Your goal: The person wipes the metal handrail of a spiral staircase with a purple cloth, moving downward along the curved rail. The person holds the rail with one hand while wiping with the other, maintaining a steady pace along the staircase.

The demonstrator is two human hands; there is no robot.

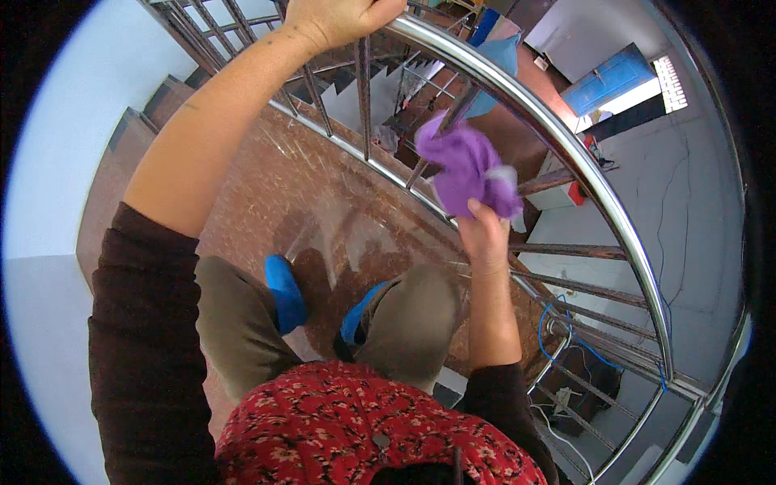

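My left hand is closed over the shiny metal handrail of a stair railing, at the top of the view. In my right hand is a bunched purple cloth, blurred, lying against one of the railing's upright balusters. The thumb shows on the near side of the cloth; the other fingers are mostly hidden. Another baluster stands below my left hand. The lower metal rail runs along the edge of the brown speckled floor.
Steps rise at the left beside a pale wall. Beyond the railing lie a lower flight, a blue door and a room below. A blue cord and a white cable hang at the lower right railing.
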